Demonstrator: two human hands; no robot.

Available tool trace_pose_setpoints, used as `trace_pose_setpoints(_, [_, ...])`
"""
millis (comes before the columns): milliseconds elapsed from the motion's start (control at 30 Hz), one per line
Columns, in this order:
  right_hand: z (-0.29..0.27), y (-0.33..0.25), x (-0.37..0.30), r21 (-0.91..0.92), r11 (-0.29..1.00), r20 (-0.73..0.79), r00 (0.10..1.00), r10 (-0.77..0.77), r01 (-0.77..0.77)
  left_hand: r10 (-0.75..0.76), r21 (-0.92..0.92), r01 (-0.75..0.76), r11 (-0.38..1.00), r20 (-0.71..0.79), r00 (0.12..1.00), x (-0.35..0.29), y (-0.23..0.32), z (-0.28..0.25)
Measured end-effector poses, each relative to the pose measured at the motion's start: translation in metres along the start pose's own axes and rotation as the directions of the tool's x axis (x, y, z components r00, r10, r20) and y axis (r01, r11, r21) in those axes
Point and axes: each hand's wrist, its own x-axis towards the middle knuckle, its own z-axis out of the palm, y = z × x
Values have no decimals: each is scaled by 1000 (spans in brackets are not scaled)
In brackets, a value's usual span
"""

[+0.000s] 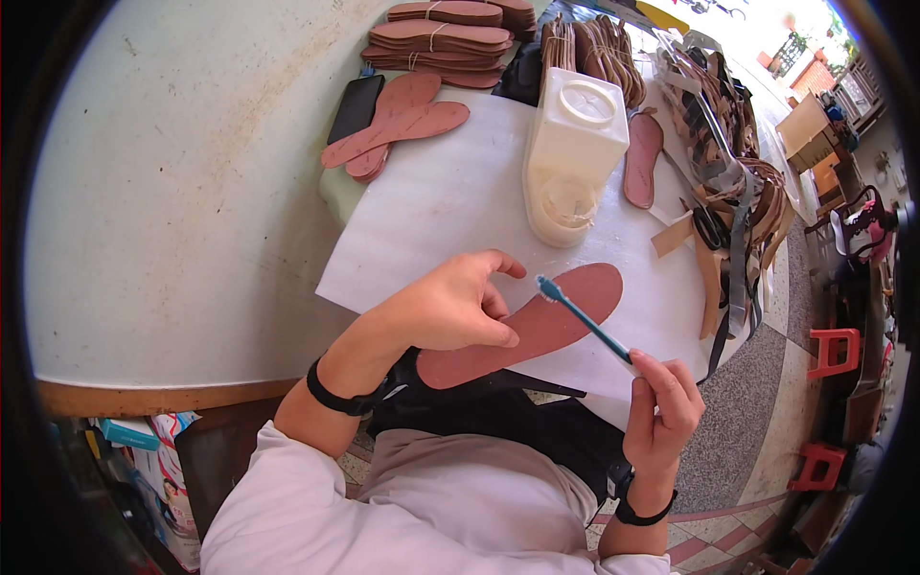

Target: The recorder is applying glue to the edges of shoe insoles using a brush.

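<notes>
A reddish-brown shoe insole (546, 331) lies slantwise in front of me, its near end reaching over the edge of the white sheet (450, 192). My left hand (446, 302) is over its left side, fingers curved and apart, the thumb resting at the insole's surface. Between thumb and fingers of my right hand (663, 402) is the handle of a teal toothbrush (589, 321). Its bristle head is above the insole, with some whitish stuff on it. Beyond the insole stands a cream plastic container (580, 129) with a round, open cup at its near end.
Tied insole stacks (436, 43) sit at the back, with loose insoles (398, 125) and a black phone (356, 107) nearer. Right of the container lie another insole (643, 158), black-handled scissors (711, 228) and a heap of strips (719, 115). Red stools (832, 353) stand on the floor.
</notes>
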Motion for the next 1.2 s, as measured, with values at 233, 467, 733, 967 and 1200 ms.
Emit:
trace_pose_setpoints(233, [-4, 6, 4, -72, 995, -95, 994, 55, -62, 53, 27, -54, 998, 16, 998, 1, -3, -1])
trace_pose_setpoints(467, [-8, 14, 3, -108, 988, -151, 984, 91, -108, 75, -2, -75, 997, 28, 997, 1, -6, -2])
trace_pose_setpoints(733, [-15, 18, -5, -120, 978, -181, 972, 149, -173, 41, -63, -39, 997, 32, 999, 0, -7, -4])
trace_pose_setpoints(967, [-13, 27, -16, -80, 982, -209, 966, 152, -171, 24, -206, -14, 978, 49, 999, 1, -8, -10])
trace_pose_setpoints(1200, [-13, 27, -31, 22, 968, -182, 951, 251, -251, 30, -270, -16, 963, 49, 998, 0, -10, -13])
